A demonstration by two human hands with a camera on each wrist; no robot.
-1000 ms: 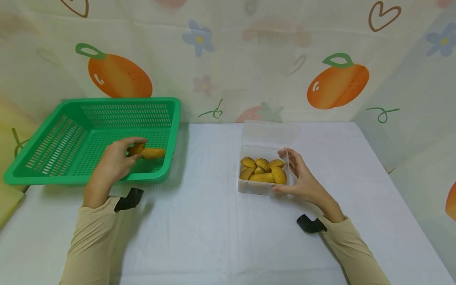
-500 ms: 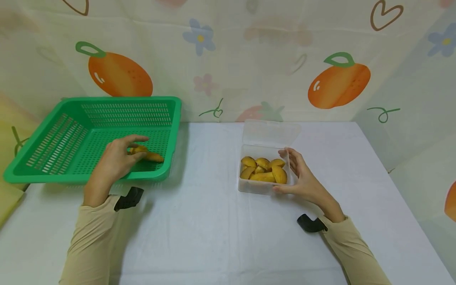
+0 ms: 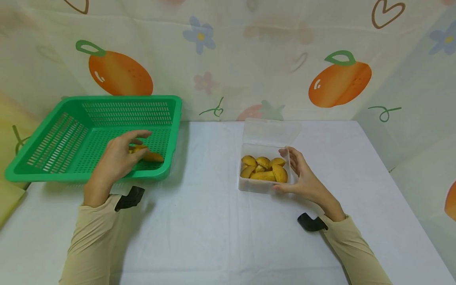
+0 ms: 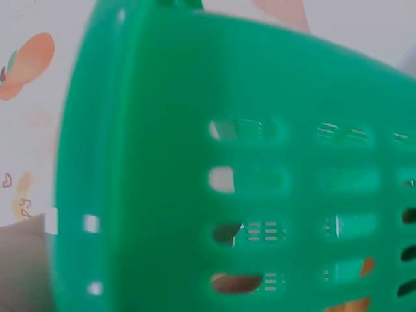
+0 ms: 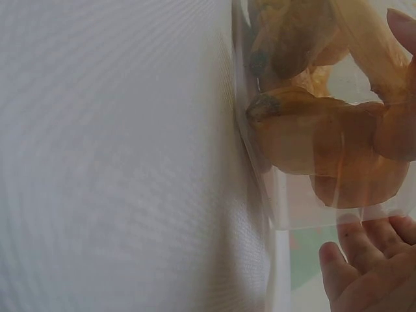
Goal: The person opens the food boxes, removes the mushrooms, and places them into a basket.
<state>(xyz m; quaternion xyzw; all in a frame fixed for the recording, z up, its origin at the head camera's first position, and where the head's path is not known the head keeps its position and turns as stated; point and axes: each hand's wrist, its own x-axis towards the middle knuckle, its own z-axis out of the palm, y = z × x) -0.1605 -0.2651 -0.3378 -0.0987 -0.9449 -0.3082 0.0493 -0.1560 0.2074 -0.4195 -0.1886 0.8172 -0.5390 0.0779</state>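
My left hand reaches over the front rim of the green plastic basket in the head view. Its thumb and index finger stand apart above a yellow-brown mushroom lying near the basket's right end; the hand partly hides it. The basket's slotted wall fills most of the left wrist view. My right hand grips the right side of a clear plastic box, thumb at the front corner and fingers behind. Several mushrooms lie inside it; in the right wrist view, mushrooms show through its wall.
The box's clear lid stands open toward the back. A white cloth covers the table. Behind it hangs a patterned curtain, and yellow fabric shows at the left edge.
My left hand has let go of the mushroom, which came down onto the basket floor, and its index finger has lifted away. My right hand and the box have kept still.
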